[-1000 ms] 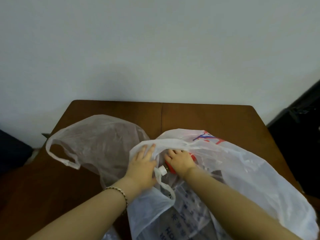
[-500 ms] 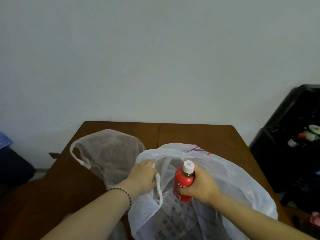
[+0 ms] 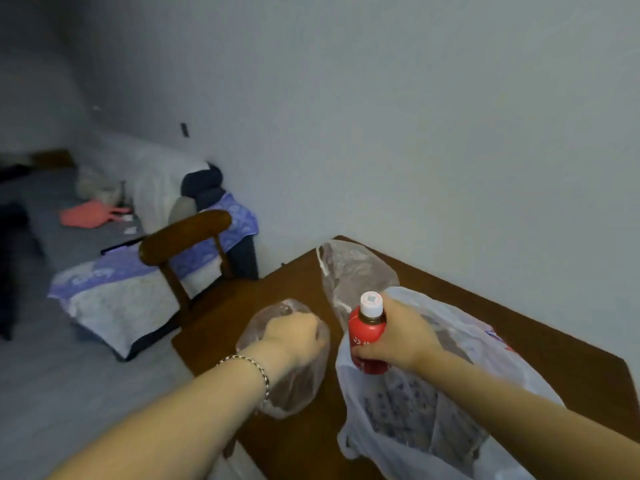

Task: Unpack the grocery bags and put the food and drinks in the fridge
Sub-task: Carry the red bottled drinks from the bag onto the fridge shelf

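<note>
Right hand [image 3: 403,336] clamped on red bottle [image 3: 367,336] above white bag [image 3: 485,393]; left hand [image 3: 294,336] seemingly fisted around clear bag [image 3: 294,389]

The white grocery bag [image 3: 433,410] runs off the bottom edge, its printed contents too blurred to read. The right hand [image 3: 398,336] covers the red bottle's [image 3: 365,332] label. The left hand's fingers [image 3: 313,332] curl out of sight against a clear bag [image 3: 294,386].

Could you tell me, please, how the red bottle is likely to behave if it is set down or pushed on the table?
The red bottle looks tall and narrow, so a push may tip it. Being round, it would probably roll once on its side. The right hand wraps it easily, so it seems fairly light.
</note>
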Demonstrator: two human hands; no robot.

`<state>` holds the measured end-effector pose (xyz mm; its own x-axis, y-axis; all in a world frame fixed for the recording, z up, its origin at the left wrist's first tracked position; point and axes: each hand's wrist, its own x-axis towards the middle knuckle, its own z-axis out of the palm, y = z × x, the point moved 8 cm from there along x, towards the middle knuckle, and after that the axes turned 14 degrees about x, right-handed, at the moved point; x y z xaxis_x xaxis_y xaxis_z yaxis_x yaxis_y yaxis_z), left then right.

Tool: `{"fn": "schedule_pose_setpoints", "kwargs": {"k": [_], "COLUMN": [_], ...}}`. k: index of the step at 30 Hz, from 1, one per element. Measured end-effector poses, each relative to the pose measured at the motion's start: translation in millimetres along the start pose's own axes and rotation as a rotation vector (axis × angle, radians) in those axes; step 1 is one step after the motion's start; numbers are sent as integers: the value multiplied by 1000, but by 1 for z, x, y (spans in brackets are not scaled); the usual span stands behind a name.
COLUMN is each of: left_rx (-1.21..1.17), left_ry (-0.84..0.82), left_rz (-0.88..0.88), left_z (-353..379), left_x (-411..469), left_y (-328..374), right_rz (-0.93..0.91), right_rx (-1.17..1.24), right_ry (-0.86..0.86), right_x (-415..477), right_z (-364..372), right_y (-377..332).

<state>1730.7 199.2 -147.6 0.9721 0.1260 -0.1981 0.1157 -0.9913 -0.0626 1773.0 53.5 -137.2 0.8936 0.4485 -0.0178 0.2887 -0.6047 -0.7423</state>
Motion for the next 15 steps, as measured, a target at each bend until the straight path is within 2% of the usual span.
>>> {"fn": "schedule_pose_setpoints", "kwargs": {"k": [7, 15], "left_rx": [-100, -150], "left_ry": [-28, -58], "left_rz": [-454, -995], "left_z": [26, 96], "left_x": [-209, -520], "left_y": [-120, -215], "right_rz": [-296, -617], "right_rx": [-66, -89], "right_ry": [-371, -676], "right_x": [-90, -283], "right_z": [122, 290], "right_y": [-136, -295]}}
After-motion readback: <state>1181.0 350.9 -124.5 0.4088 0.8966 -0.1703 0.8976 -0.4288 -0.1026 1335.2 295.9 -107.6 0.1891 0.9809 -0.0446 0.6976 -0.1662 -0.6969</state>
